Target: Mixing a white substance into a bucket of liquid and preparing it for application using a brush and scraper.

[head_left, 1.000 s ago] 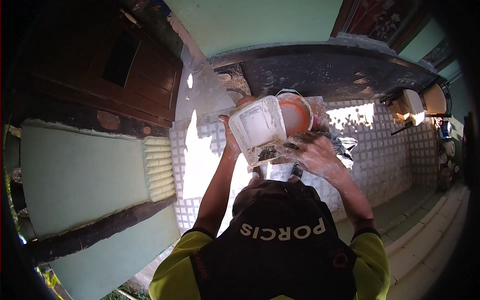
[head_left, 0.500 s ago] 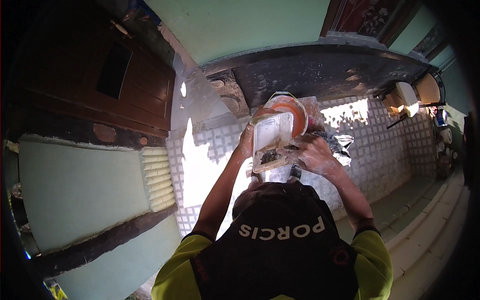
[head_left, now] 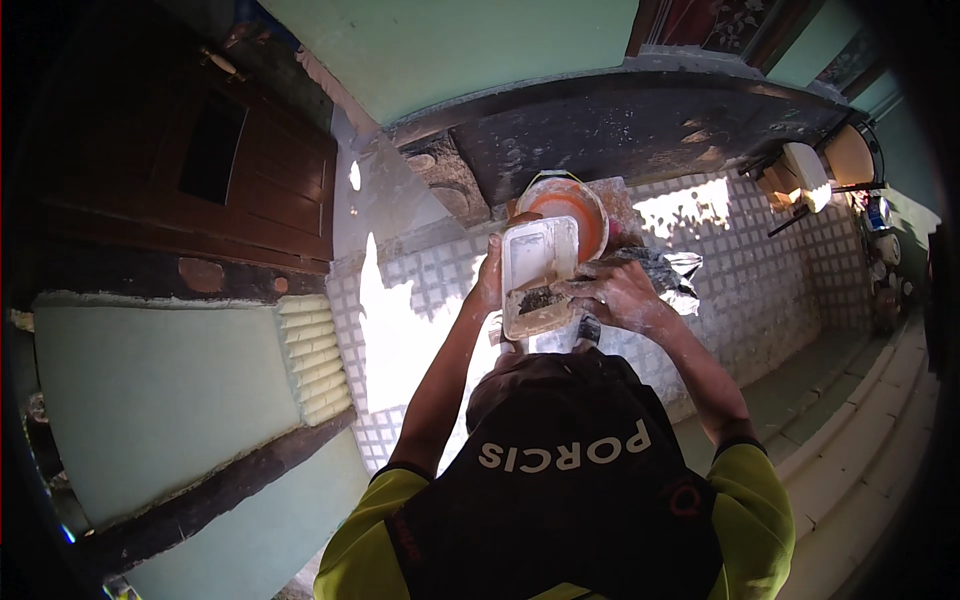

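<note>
A white rectangular plastic tub [head_left: 540,247], smeared inside and out, is held up in front of my body. My left hand [head_left: 490,275] grips its left side, with the fingers partly hidden behind the wall. Over the right side of the tub is my right hand [head_left: 622,295], coated with pale residue. Its fingers stretch apart towards the tub's near end and touch it there. A dark, rough patch [head_left: 538,299] lies in that end; what it is I cannot make out. Just beyond the tub stands a round orange bucket [head_left: 590,210] with a pale, splashed rim, partly covered by the tub.
Black crumpled plastic [head_left: 680,280] lies on the tiled floor [head_left: 760,270] right of the bucket. Chairs [head_left: 800,180] stand farther right, against the dark lower wall [head_left: 600,130]. A brown wooden door [head_left: 270,180] is at the left. Steps [head_left: 850,450] run along the right.
The tub has moved slightly up and left in view, showing more upright. My right hand has shifted slightly upwards with it. More of the bucket's inside shows.
</note>
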Available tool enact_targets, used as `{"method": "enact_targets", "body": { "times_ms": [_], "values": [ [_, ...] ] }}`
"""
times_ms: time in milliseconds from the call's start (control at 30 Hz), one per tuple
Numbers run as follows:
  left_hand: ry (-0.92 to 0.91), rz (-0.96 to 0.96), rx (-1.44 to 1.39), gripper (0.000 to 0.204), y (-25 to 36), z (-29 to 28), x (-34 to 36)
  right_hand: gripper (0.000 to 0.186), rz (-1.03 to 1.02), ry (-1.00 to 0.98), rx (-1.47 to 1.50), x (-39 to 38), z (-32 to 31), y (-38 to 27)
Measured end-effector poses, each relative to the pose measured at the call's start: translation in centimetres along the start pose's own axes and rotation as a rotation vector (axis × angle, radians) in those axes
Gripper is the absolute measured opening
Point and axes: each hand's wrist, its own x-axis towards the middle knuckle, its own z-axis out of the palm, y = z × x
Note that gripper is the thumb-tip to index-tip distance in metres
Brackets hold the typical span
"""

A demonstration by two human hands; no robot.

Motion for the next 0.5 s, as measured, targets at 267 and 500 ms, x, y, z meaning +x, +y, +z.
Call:
{"method": "enact_targets", "body": {
  "times_ms": [267,500],
  "values": [
    [0.074,-0.003,-0.064,0.086,-0.1,0.6,-0.5,0.054,0.104,-0.023,0.150,0.6,-0.1,0.6],
    [0.090,0.130,-0.115,0.089,0.6,0.3,-0.2,0.049,0.054,-0.003,0.101,0.1,-2.4,-0.1]
  ]
}}
